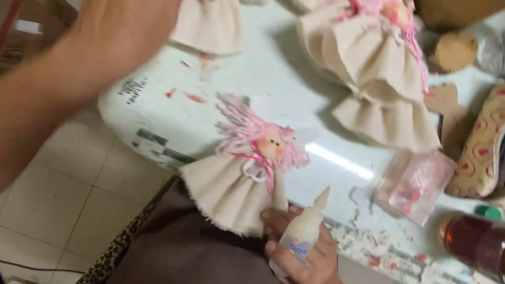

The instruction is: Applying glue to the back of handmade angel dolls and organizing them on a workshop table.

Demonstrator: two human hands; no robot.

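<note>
Glue bottle (301, 232) — right hand's (302, 255) grip.

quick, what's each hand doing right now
left hand: open, raised, holding nothing
right hand: closed around a small glue bottle

We look down from a single head-worn camera, tilted and close, over our lap onto the near edge of the pale table (220, 89), floor tiles (75, 195) at left.
</note>
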